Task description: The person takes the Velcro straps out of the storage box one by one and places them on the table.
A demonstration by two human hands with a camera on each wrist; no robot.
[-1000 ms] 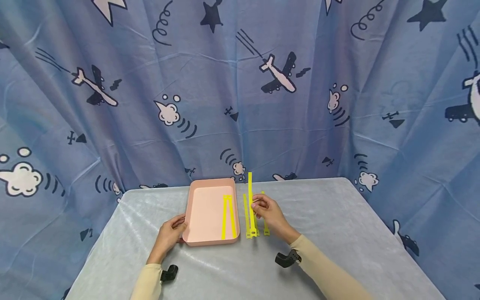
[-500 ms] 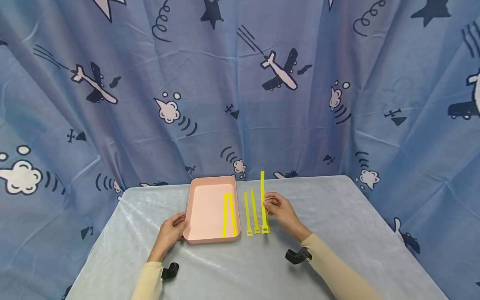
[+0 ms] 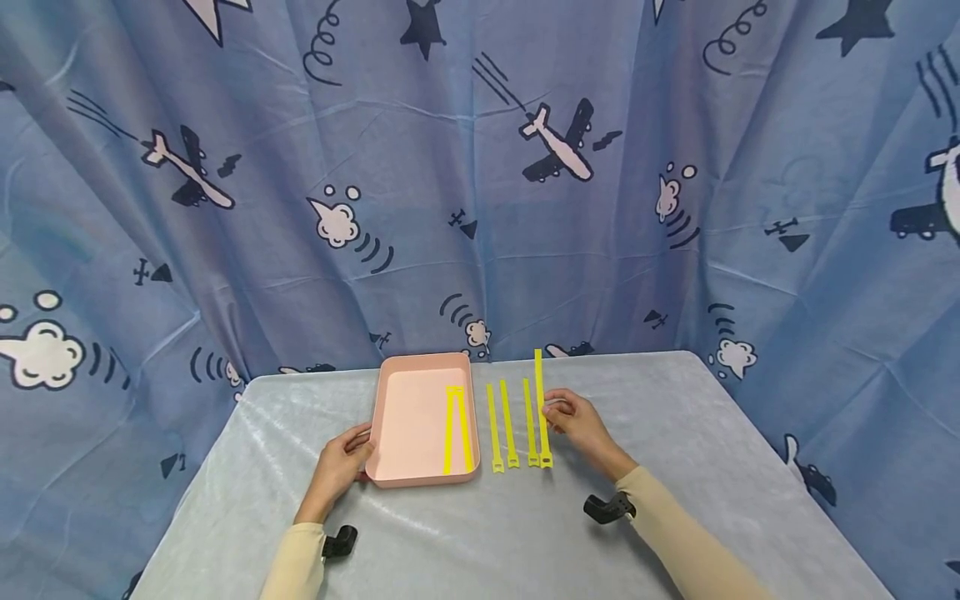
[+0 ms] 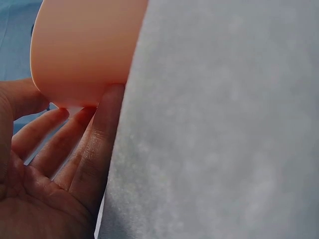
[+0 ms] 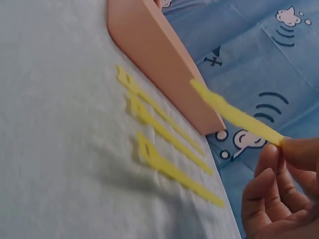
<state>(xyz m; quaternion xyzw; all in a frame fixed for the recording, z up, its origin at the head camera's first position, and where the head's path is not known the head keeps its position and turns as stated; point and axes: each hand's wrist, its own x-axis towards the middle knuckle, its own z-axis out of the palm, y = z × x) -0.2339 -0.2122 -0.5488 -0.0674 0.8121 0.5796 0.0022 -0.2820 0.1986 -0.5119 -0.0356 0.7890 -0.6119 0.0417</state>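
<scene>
My right hand (image 3: 583, 425) pinches a yellow cable tie strap (image 3: 541, 408) between thumb and fingertips, raised above the table with its slotted head toward me. Beside it, three similar yellow straps (image 5: 179, 177) lie roughly side by side on the cloth, heads nearest me. With my left hand (image 3: 337, 468), I hold the near left corner of a shallow pink tray (image 3: 408, 425). In the left wrist view, the thumb is at its rim and the fingers touch its outer wall (image 4: 89, 55). Inside the tray, at its right side, lie yellow straps (image 3: 449, 433) whose far ends meet.
Pale grey cloth (image 3: 712, 467) covers the table, whose far edge runs just behind the tray. A blue curtain (image 3: 420, 217) printed with planes and stars hangs beyond it. Black wrist devices (image 3: 610, 507) sit on both forearms.
My right hand has moved to the right with the held strap, passing over the straps on the table to their right side. My left hand and the tray stay in place.
</scene>
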